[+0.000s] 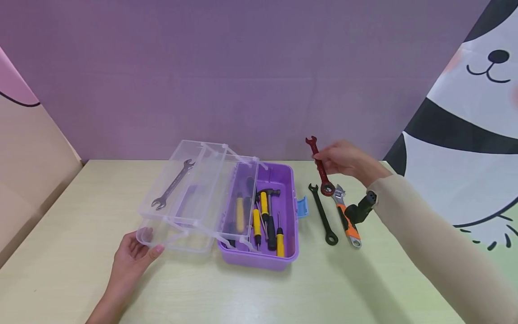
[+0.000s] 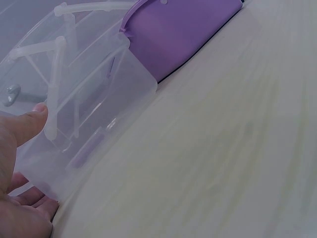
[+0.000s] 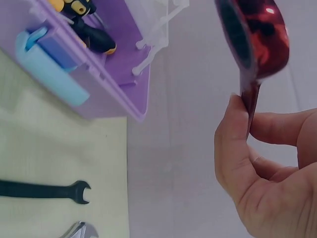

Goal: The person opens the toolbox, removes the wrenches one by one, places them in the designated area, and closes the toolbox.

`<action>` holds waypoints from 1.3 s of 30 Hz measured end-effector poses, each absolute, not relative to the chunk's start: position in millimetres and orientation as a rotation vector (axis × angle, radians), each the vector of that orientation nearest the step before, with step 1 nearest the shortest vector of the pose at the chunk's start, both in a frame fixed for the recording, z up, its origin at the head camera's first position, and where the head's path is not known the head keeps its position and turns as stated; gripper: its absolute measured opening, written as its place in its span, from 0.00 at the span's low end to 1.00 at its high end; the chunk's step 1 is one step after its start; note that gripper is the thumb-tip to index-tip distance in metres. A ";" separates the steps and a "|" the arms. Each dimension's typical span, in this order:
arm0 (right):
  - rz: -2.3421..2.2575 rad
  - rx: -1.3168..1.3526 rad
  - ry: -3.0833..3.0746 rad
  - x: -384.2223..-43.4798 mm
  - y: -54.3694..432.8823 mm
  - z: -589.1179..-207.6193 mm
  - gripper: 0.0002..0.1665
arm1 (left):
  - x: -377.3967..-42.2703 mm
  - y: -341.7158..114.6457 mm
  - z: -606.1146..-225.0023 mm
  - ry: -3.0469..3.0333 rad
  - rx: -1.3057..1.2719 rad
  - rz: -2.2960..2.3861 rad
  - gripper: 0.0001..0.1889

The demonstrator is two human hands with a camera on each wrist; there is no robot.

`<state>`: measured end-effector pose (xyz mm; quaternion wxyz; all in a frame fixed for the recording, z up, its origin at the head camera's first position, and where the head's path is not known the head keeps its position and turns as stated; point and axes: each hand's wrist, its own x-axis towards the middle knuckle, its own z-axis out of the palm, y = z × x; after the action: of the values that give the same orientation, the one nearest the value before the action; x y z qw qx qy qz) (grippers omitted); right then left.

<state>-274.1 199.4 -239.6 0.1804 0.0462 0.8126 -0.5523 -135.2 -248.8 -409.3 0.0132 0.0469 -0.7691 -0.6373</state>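
My right hand [image 1: 344, 159] pinches a red ratchet wrench [image 1: 319, 168] by its shaft, raised above the table, open end up and ring end down. Its ring end looms large in the right wrist view. Below it lie a black ratchet wrench [image 1: 322, 213] and an adjustable wrench [image 1: 348, 218] with an orange and black handle. My left hand [image 1: 131, 258] holds the near left corner of the clear plastic tiers [image 2: 99, 94], thumb above and fingers underneath. A silver wrench [image 1: 173, 184] lies in the upper clear tier. These tiers swing out leftward from the purple toolbox [image 1: 259, 260].
Inside the toolbox lie a hammer [image 1: 271, 216] and several yellow-and-black screwdrivers [image 1: 256, 222], partly covered by the clear tiers. A light blue latch [image 1: 302, 207] sticks out on the box's right side. Behind the table [image 1: 194, 297] stands a purple backdrop [image 1: 259, 81].
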 end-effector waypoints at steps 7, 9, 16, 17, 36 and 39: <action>-1.527 0.136 2.298 -269.8 214.9 -248.7 0.15 | -134.7 -250.4 -409.3 -2.390 0.156 -1.999 0.37; -1.489 0.144 2.320 -268.6 218.2 -251.2 0.20 | -134.4 -251.1 -409.2 -2.393 0.157 -2.000 0.37; -1.480 0.157 2.311 -268.4 234.3 -261.9 0.15 | -133.1 -253.0 -410.0 -2.395 0.154 -2.002 0.38; -1.483 0.158 2.307 -268.5 236.4 -263.5 0.13 | -132.9 -253.3 -410.2 -2.394 0.150 -2.003 0.38; -1.490 0.216 2.279 -258.1 273.1 -290.3 0.13 | -130.2 -253.2 -410.3 -2.371 0.142 -2.010 0.37; -1.477 0.218 2.287 -257.6 278.8 -294.4 0.12 | -130.0 -253.4 -410.5 -2.381 0.141 -2.010 0.38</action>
<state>-257.6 278.8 -294.4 0.2039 0.0781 0.8198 -0.5294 -130.0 -253.4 -410.5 0.0114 0.0452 -0.7633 -0.6443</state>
